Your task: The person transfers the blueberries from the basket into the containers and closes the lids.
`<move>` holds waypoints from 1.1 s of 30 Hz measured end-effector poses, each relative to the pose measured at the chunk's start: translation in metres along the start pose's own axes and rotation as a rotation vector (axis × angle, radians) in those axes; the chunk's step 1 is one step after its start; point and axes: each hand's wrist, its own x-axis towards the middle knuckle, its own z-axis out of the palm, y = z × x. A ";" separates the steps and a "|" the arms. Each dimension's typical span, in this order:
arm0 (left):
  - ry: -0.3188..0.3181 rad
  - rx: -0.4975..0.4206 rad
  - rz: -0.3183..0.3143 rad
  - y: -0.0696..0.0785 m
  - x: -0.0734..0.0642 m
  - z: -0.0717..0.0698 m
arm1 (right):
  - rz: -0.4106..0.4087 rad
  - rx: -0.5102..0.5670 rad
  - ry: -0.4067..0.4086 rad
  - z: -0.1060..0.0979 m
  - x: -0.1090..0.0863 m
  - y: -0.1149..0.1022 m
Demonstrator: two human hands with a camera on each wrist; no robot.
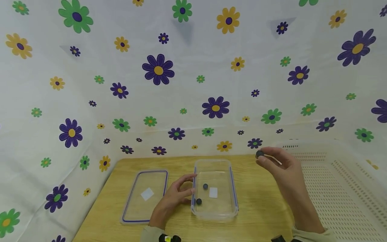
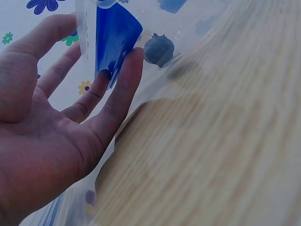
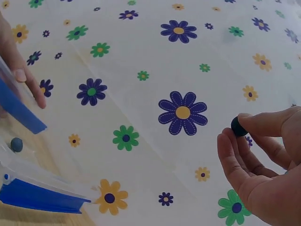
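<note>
Between the thumb and fingertips of my right hand [image 1: 287,173] is a dark blueberry [image 1: 259,154], held up to the right of a clear plastic container [image 1: 222,208]. My left hand [image 1: 173,198] has its fingers loosely extended against the container's left side, with fingertips at a blue clip [image 2: 115,40] in the left wrist view. Inside the container lie two more blueberries, one near the middle [image 1: 205,186] and one by the front left corner [image 1: 199,201]. The nearer one shows its crown through the wall in the left wrist view. A white label [image 1: 213,192] is on the container's bottom.
Left of the container a clear lid [image 1: 142,210] with a blue seal lies flat on the wooden table [image 1: 254,201]. A large white perforated basket [image 1: 332,188] stands at the right, behind my right forearm. Flower-printed cloth [image 1: 187,94] hangs along the back and left.
</note>
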 end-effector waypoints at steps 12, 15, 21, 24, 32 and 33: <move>-0.013 0.011 0.021 0.001 -0.001 -0.001 | 0.071 0.094 -0.005 0.032 0.000 0.039; -0.016 0.009 0.025 0.000 -0.001 -0.002 | 0.084 0.109 -0.016 0.039 -0.001 0.049; -0.016 0.014 0.016 -0.001 0.001 -0.002 | 0.111 0.096 -0.066 0.045 -0.002 0.069; -0.018 0.016 0.015 -0.001 0.002 -0.002 | 0.124 0.093 -0.078 0.047 -0.002 0.078; -0.003 0.018 0.009 -0.002 0.001 -0.002 | 0.161 0.090 -0.106 0.057 -0.004 0.094; -0.003 0.020 0.010 -0.001 0.002 -0.002 | 0.161 0.089 -0.111 0.058 -0.004 0.095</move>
